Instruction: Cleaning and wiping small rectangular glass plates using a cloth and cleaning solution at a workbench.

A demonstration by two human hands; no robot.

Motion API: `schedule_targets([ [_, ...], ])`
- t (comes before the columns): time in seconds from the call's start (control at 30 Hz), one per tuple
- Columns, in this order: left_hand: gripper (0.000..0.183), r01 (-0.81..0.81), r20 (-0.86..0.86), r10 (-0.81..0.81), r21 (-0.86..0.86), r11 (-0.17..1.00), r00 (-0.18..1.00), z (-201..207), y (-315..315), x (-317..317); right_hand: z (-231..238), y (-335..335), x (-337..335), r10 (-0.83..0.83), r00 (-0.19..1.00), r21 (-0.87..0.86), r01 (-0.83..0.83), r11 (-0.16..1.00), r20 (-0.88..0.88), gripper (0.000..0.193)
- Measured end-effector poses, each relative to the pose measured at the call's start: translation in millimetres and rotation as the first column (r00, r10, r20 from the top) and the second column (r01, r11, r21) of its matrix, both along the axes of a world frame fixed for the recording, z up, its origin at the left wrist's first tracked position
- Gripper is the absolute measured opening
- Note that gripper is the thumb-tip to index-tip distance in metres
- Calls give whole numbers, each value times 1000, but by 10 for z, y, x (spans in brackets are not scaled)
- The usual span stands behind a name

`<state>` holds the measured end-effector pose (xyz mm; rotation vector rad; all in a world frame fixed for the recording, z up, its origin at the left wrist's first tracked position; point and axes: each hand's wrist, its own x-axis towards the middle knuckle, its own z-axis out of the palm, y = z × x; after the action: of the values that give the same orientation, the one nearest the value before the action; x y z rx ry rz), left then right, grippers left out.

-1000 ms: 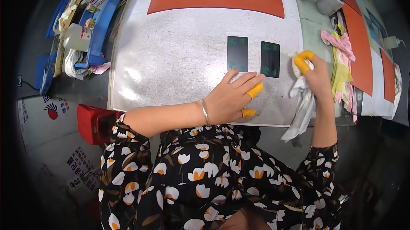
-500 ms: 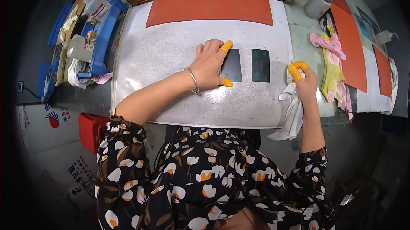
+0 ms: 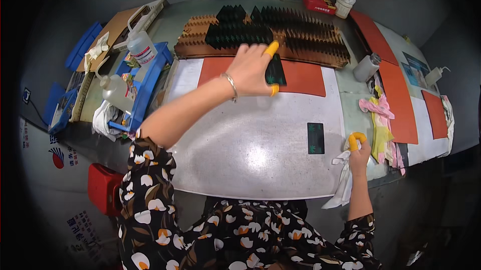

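My left hand (image 3: 249,71), with yellow finger cots on thumb and a finger, grips a dark glass-like panel (image 3: 275,73) by its two ends. The panel has green leaf patterns and is over the orange mat (image 3: 305,77), just in front of a slotted wooden rack (image 3: 188,50). Dark panels (image 3: 235,34) stand in rows in that rack. A second dark panel (image 3: 315,139) with green leaf marks lies flat on the white work surface (image 3: 225,160). To its right, my right hand (image 3: 359,159), also with yellow cots, pinches a white cloth (image 3: 342,186) that hangs over the table's front edge.
At left stands a blue tray (image 3: 150,89) with squeeze bottles (image 3: 141,47). On the right are a grey bottle (image 3: 367,67), pink and yellow cloths (image 3: 381,124) and more orange mats (image 3: 398,104). A red box (image 3: 319,4) sits at the back.
My left hand has carried its panel off the white surface, away from me to the rack's front. The view has tilted toward the far side. My right hand still holds the cloth.
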<state>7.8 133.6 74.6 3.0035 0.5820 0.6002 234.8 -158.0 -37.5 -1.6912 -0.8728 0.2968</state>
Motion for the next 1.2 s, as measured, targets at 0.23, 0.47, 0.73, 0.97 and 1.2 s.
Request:
schedule_targets([
  [0.23,76,-106,-241,123,80,991,963,170,881,657,-150,-28,67,-46,996,66,51,996,-83,12],
  [0.47,80,-13,-303,45,105,994,952,26,1217,1009,-75,-45,98,-108,994,-45,109,993,20,12],
  [0.73,96,232,-144,-297,-349,908,944,280,1088,888,-22,27,82,-42,992,34,46,998,-123,13],
  [0.97,100,-17,-169,-40,-326,945,985,81,1033,1009,-71,3,78,25,980,51,-16,999,-196,14],
  [1.2,89,-183,-130,165,-144,972,978,117,256,758,-76,7,107,-6,995,87,14,996,-96,13],
])
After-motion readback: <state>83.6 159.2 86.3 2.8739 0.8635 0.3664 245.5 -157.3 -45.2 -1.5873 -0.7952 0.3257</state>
